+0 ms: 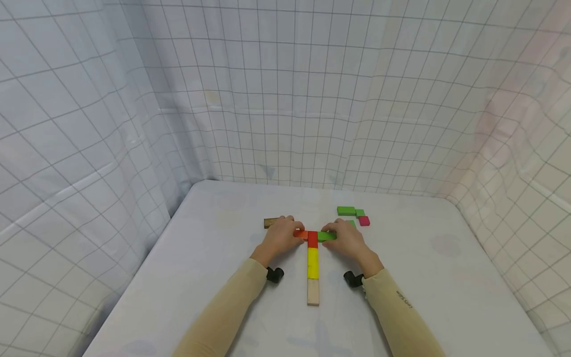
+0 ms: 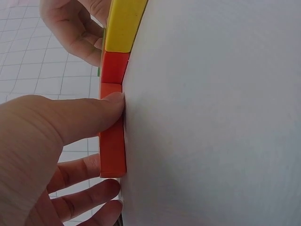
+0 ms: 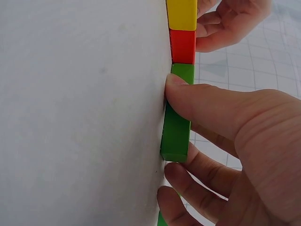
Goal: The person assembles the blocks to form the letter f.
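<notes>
A red block (image 1: pixel 313 239) heads a straight column, with a yellow block (image 1: pixel 313 263) below it and a plain wooden block (image 1: pixel 313 292) nearest the person. My left hand (image 1: pixel 281 235) pinches an orange block (image 2: pixel 113 150) between thumb and fingers, its end against the red block's left side. On the other side my right hand (image 1: pixel 348 240) pinches a green block (image 3: pixel 177 125), whose end meets the red block's right side. Together the blocks form a T lying flat on the white surface.
Behind the left hand lies a brown wooden block (image 1: pixel 269 223). Beyond the right hand are a long green block (image 1: pixel 346 210), a small green block (image 1: pixel 360 213) and a pinkish-red block (image 1: pixel 364 221). Another green piece (image 1: pixel 351 223) is partly hidden by that hand. Gridded cloth (image 1: pixel 285 99) encloses the table.
</notes>
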Available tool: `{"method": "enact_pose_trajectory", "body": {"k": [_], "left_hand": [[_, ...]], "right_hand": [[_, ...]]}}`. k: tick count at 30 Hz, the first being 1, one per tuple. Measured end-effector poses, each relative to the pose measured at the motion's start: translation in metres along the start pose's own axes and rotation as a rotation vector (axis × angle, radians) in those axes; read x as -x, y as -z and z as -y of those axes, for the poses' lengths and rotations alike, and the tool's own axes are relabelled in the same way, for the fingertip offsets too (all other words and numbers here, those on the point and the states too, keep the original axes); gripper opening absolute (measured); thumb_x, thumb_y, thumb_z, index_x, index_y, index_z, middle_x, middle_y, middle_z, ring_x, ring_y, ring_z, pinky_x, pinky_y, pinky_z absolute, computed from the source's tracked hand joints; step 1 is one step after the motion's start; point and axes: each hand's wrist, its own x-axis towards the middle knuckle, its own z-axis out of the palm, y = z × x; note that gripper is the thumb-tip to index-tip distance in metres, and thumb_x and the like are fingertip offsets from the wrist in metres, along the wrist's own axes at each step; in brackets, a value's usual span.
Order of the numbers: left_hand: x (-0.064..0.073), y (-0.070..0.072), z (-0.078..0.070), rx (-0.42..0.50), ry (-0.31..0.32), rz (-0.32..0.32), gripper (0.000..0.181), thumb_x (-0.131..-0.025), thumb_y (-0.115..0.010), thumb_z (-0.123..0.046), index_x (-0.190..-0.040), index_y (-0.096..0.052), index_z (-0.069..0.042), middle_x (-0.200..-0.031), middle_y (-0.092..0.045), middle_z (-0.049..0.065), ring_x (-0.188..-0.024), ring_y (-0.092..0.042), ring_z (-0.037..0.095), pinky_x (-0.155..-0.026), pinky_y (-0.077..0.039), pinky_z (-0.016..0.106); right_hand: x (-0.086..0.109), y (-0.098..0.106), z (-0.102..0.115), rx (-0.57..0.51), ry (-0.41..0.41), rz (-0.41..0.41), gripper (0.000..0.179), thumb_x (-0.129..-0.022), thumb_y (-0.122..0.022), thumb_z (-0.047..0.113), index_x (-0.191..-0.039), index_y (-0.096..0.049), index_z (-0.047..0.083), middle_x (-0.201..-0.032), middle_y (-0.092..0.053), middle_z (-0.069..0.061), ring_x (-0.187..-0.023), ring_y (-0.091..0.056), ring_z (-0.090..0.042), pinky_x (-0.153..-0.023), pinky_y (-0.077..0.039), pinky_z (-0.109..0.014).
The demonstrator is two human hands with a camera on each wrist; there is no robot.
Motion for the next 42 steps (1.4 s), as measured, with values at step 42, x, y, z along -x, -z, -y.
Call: {"method": "enact_pose_trajectory", "body": {"k": [42], "left_hand": [[0.001,0.010,0.017,0.301,0.045,0.066,0.036,-0.094,-0.072,-0.039,-0.124,-0.070,-0.019,-0.108,-0.061,0.001,-0.095,-0.056,0.018,-0.082,-0.051,0.035]], "right_hand": [[0.000,0.000,0.000,-0.003,0.013,0.000,0.033,-0.083,-0.084,0.026,-0.114,-0.075,0.022,-0.106,-0.061,0.000,-0.097,-0.055,-0.021,-0.085,-0.051,-0.042]]}}
